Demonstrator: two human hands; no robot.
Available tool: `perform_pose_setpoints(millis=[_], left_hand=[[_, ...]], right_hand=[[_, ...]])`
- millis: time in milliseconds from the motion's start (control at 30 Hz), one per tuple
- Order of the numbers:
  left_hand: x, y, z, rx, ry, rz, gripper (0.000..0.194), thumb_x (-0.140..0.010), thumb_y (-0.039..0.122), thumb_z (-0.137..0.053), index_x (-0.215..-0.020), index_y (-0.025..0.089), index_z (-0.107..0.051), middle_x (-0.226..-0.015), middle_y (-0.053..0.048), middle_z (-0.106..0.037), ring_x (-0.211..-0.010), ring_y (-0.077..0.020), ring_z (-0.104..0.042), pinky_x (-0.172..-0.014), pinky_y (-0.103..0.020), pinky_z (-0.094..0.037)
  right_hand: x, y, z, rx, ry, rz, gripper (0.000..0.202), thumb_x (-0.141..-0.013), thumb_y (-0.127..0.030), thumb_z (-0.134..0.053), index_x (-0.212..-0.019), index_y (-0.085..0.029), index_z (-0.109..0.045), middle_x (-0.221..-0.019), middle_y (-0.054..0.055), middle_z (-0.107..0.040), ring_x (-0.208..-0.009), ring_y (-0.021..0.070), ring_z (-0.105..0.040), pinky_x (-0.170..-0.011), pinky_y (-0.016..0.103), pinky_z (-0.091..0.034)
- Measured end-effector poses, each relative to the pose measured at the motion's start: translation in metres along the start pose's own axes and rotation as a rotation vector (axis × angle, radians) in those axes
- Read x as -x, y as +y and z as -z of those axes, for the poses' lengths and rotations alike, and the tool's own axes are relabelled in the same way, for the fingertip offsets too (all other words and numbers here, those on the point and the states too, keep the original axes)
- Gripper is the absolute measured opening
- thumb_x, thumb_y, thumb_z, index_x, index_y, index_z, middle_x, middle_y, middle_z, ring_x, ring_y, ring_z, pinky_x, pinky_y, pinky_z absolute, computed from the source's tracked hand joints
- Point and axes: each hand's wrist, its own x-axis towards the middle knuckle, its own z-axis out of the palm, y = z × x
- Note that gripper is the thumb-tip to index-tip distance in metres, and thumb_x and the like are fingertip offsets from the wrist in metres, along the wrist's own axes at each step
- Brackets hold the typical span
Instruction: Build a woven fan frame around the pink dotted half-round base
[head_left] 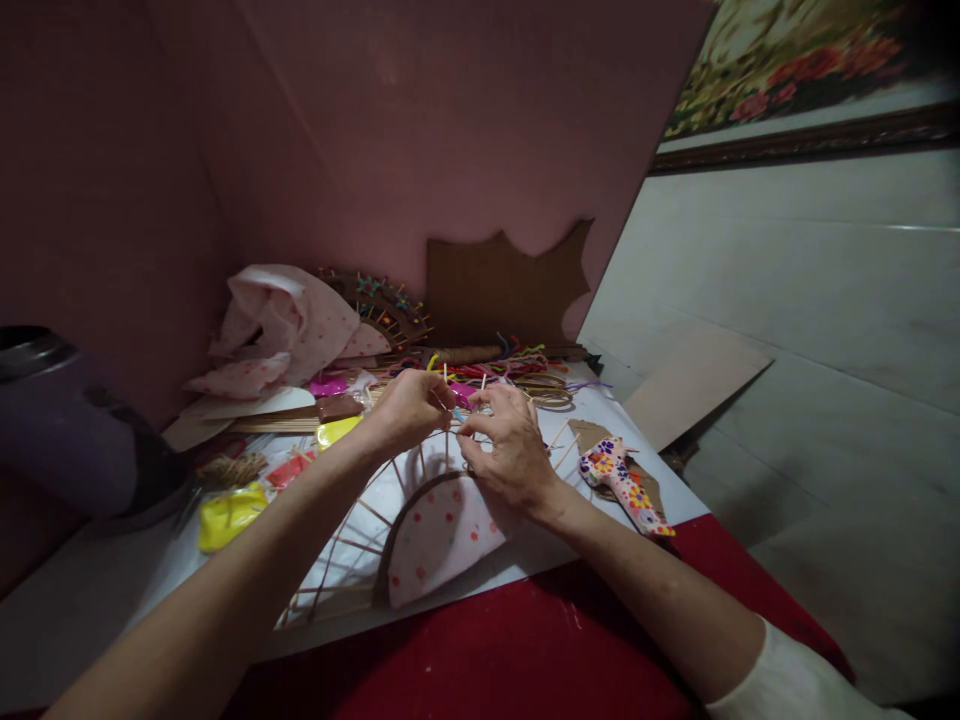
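The left hand [416,408] and right hand [512,440] meet at the upper rim of a fan-shaped frame of thin brown sticks [377,514], radiating from a pale, red-dotted half-disc [442,535] on the white-covered counter [622,425]. Fingers bend narrowly beside a small light-blue piece [457,413]; whether they grip it, I cannot tell.

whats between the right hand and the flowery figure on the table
Thin pale sticks and part of the brown cardboard lie between the right hand and the flowery figure, as the head view shows.
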Motion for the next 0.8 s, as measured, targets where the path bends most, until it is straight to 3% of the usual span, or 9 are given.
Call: perform_pose_setpoints(millis=[433, 800], left_hand=[[0.005, 0.015, 0.012, 0.277, -0.148, 0.125, 0.018, -0.053, 0.001, -0.053, -0.063, 0.014, -0.059, -0.051, 0.003, -0.060, -0.053, -0.0111, -0.057, -0.059, -0.025, -0.045], [0.003, 0.014, 0.015, 0.354, -0.179, 0.175, 0.022, -0.052, -0.005, -0.057, -0.065, 0.013, -0.060, -0.051, 0.003, -0.060, -0.052, -0.0104, -0.055, -0.059, -0.025, -0.044]], right_hand=[[0.001, -0.003, 0.003, -0.022, 0.041, -0.009, 0.011, -0.077, -0.022, -0.060, -0.073, -0.023, -0.069, -0.105, 0.006, -0.057, -0.109, 0.0242, -0.042, -0.093, 0.041, -0.031], [0.001, -0.004, 0.004, -0.020, 0.068, -0.006, 0.009, -0.075, -0.021, -0.061, -0.073, -0.024, -0.069, -0.106, 0.005, -0.058, -0.110, 0.0260, -0.041, -0.093, 0.044, -0.032]])
